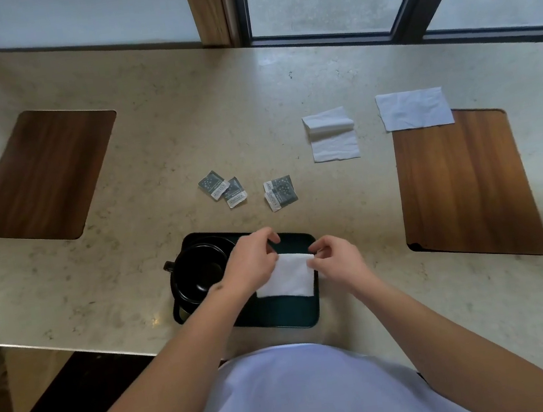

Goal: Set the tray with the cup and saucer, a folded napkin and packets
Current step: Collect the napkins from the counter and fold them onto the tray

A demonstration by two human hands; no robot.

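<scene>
both hands, left hand (252, 263) and right hand (336, 259), pinch the folded napkin (288, 276) over the tray (277, 315). the cup (199, 274) seems to sit on its saucer.

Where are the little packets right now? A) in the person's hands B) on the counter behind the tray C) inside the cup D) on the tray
B: the packets lie on the bare counter beyond the tray, and both hands hold only the napkin.
</scene>
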